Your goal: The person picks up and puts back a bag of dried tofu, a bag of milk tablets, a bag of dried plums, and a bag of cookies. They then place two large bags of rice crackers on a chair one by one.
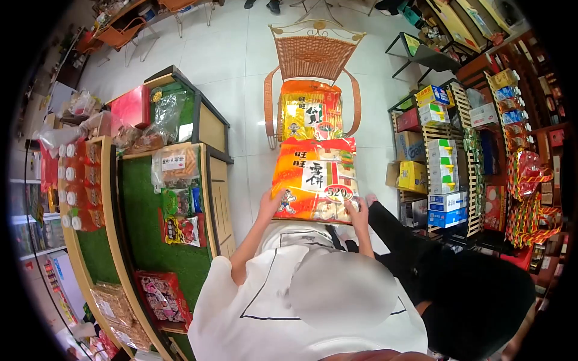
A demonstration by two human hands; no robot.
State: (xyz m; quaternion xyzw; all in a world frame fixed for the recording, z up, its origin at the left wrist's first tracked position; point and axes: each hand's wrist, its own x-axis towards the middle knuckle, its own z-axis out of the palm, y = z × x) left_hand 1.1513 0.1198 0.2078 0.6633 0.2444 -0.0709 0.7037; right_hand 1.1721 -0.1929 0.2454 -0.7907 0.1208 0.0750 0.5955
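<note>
My left hand (270, 203) grips the lower left side of a large orange rice cracker bag (310, 174), marked 520g. On the opposite side, my right hand (357, 213) is closed on the bag's lower right corner. The bag is held in front of my white shirt, its printed front facing up. Just beyond its top edge, a yellow and orange rice cracker bag (310, 111) rests on the seat of a wicker armchair (316, 55). The held bag's underside is hidden.
A green-topped shelf (141, 201) with snack packets and bottled drinks (71, 195) stands on the left. To the right are slatted racks of boxes (442, 162) and hanging snack packs (530, 171). A person in black (475, 301) is close at my right.
</note>
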